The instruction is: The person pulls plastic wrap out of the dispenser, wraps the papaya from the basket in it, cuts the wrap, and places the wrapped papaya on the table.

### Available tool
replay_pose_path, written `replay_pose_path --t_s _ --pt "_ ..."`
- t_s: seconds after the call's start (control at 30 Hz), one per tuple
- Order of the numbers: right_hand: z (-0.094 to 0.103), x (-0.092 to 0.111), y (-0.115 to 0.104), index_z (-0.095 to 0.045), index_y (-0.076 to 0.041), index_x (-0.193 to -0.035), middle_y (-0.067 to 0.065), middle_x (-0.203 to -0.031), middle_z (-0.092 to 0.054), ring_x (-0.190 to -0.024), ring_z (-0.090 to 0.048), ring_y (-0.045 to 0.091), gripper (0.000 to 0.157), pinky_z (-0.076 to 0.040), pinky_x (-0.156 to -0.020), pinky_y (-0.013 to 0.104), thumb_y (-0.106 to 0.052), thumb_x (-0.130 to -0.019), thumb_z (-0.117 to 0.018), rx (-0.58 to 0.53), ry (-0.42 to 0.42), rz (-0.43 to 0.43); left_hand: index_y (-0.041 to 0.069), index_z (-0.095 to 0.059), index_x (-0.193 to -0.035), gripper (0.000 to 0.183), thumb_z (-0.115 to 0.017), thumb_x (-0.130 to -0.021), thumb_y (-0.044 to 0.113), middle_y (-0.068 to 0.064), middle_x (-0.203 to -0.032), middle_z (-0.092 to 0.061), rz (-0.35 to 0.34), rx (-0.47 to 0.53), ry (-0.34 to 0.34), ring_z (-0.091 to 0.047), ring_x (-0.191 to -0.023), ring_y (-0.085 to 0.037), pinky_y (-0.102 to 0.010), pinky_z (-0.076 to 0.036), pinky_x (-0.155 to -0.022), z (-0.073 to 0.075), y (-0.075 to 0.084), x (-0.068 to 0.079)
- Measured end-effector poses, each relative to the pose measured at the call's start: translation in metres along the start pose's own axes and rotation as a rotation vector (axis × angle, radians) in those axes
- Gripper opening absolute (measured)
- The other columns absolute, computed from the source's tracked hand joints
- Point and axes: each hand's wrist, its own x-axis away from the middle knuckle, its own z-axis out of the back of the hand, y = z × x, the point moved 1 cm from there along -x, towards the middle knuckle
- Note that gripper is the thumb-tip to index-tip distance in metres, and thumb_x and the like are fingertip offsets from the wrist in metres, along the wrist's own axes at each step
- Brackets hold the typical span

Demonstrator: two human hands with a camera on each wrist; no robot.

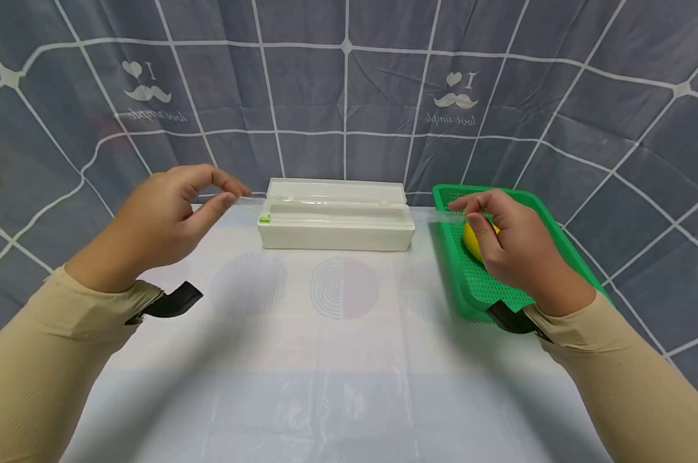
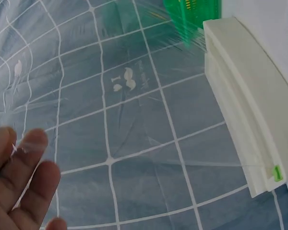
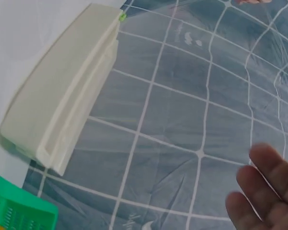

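Note:
A sheet of clear cling film is stretched between the two hands, above a white cling film dispenser whose lid is raised at the back. At the left, the left hand pinches one corner of the film between thumb and forefinger; the left wrist view shows film at those fingertips. The right hand pinches the opposite corner, held over the green basket. Part of a rounded yellow object shows in the basket behind this hand. A small green slider sits at the dispenser's left end.
The dispenser stands near the back of a table with a white patterned cover. The basket is close to its right. A grey curtain with white grid lines hangs behind the table and along both sides.

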Motion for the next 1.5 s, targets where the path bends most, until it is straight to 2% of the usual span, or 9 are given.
replay_pose_path --t_s 0.1,0.2,0.33,0.43,0.53,0.73,1.07,1.37,1.5 --pt "0.001 0.011 -0.001 -0.057 -0.003 -0.099 0.015 -0.117 -0.077 -0.051 -0.038 0.001 0.013 -0.029 -0.053 0.020 0.009 -0.099 -0.061 -0.065 -0.074 0.008 0.021 -0.072 -0.103 0.013 -0.063 -0.104 0.012 0.008 -0.118 -0.078 -0.011 0.036 -0.085 -0.069 -0.108 -0.007 -0.048 -0.051 -0.100 0.000 -0.002 0.010" --pt "0.001 0.023 -0.002 -0.058 -0.005 -0.096 0.012 -0.114 -0.078 -0.059 -0.045 0.000 0.018 -0.035 -0.056 0.019 0.012 -0.096 -0.062 -0.118 -0.134 0.032 0.028 -0.070 -0.096 0.020 -0.067 -0.101 0.009 0.014 -0.113 -0.078 -0.091 0.047 -0.135 -0.069 -0.105 0.000 -0.032 -0.051 -0.099 -0.003 -0.004 0.021" --pt "-0.003 0.039 -0.003 -0.061 -0.011 -0.096 0.005 -0.112 -0.079 -0.075 -0.060 0.003 0.027 -0.045 -0.068 0.014 0.015 -0.092 -0.064 -0.156 -0.197 0.091 0.032 -0.068 -0.095 0.032 -0.071 -0.095 -0.001 0.017 -0.107 -0.074 -0.210 0.145 -0.210 -0.063 -0.089 0.003 -0.015 -0.046 -0.072 -0.014 -0.009 0.035" --pt "-0.009 0.051 -0.003 -0.062 -0.013 -0.099 0.000 -0.114 -0.078 -0.093 -0.070 0.010 0.031 -0.051 -0.083 0.013 0.015 -0.090 -0.068 -0.161 -0.252 0.127 0.033 -0.068 -0.096 0.038 -0.073 -0.092 -0.004 0.017 -0.104 -0.067 -0.229 0.227 -0.270 -0.057 -0.086 -0.001 -0.016 -0.041 -0.056 -0.023 -0.013 0.048" --pt "-0.016 0.063 -0.003 -0.060 -0.016 -0.099 -0.004 -0.116 -0.076 -0.101 -0.072 0.014 0.032 -0.054 -0.087 0.017 0.013 -0.089 -0.071 -0.157 -0.310 0.137 0.035 -0.068 -0.095 0.039 -0.074 -0.092 -0.003 0.018 -0.102 -0.064 -0.207 0.259 -0.321 -0.058 -0.091 -0.002 -0.016 -0.042 -0.052 -0.031 -0.017 0.060" --pt "-0.036 0.088 -0.002 -0.059 -0.022 -0.096 -0.008 -0.115 -0.073 -0.101 -0.069 0.012 0.031 -0.058 -0.084 0.028 0.005 -0.091 -0.074 -0.128 -0.401 0.147 0.036 -0.070 -0.091 0.034 -0.073 -0.094 0.002 0.019 -0.096 -0.066 -0.160 0.272 -0.464 -0.059 -0.087 -0.001 -0.021 -0.050 -0.067 -0.051 -0.022 0.075" --pt "-0.068 0.114 0.007 -0.064 -0.021 -0.092 -0.002 -0.117 -0.073 -0.108 -0.069 0.018 0.022 -0.059 -0.090 0.035 -0.001 -0.095 -0.073 -0.079 -0.583 0.087 0.038 -0.074 -0.082 0.024 -0.076 -0.092 0.016 0.010 -0.118 -0.063 -0.029 0.047 -0.608 -0.056 -0.101 -0.010 -0.029 -0.052 -0.082 -0.095 -0.032 0.095" --pt "-0.092 0.129 0.012 -0.070 -0.017 -0.087 0.003 -0.116 -0.075 -0.106 -0.070 0.022 0.018 -0.059 -0.090 0.037 -0.002 -0.090 -0.079 0.007 -0.613 0.149 0.029 -0.080 -0.082 0.021 -0.076 -0.091 0.010 0.025 -0.087 -0.061 -0.096 0.055 -0.670 -0.053 -0.078 0.003 -0.024 -0.050 -0.074 -0.122 -0.039 0.109" --pt "-0.097 0.132 0.011 -0.075 -0.018 -0.089 0.002 -0.116 -0.075 -0.106 -0.069 0.022 0.014 -0.059 -0.091 0.037 -0.005 -0.089 -0.081 0.031 -0.614 0.147 0.030 -0.080 -0.082 0.023 -0.077 -0.090 0.009 0.025 -0.085 -0.065 -0.071 0.050 -0.678 -0.052 -0.075 0.007 -0.022 -0.051 -0.072 -0.130 -0.041 0.113"
